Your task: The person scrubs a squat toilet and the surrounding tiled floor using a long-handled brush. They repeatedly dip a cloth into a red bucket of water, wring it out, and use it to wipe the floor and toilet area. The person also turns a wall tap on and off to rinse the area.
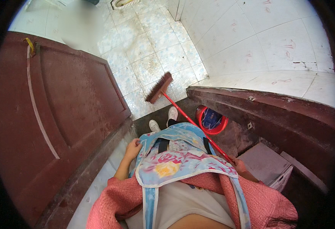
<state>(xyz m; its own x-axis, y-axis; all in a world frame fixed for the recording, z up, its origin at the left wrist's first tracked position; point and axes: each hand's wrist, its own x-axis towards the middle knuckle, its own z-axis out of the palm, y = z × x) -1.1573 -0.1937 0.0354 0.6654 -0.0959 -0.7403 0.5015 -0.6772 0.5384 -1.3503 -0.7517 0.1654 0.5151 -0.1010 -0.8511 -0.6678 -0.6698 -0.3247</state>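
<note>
My right hand (240, 166) is closed around the end of a long red handle, at the right side of my flowered apron (167, 163). The handle runs up and left to a broom head (159, 87) with dark brown bristles, which rests on the tiled floor just beyond the doorway. My left hand (133, 147) is at the left edge of the apron, fingers curled against the blue cloth; whether it grips the cloth I cannot tell. My white shoes (154, 126) stand on the dark threshold, below the broom head.
An open brown wooden door (78, 94) stands on the left, a brown door frame (270, 114) on the right. By the frame are a red bucket (224, 126) with dark blue contents and a grey-white box (266, 161). A squat toilet (124, 3) lies at the far end.
</note>
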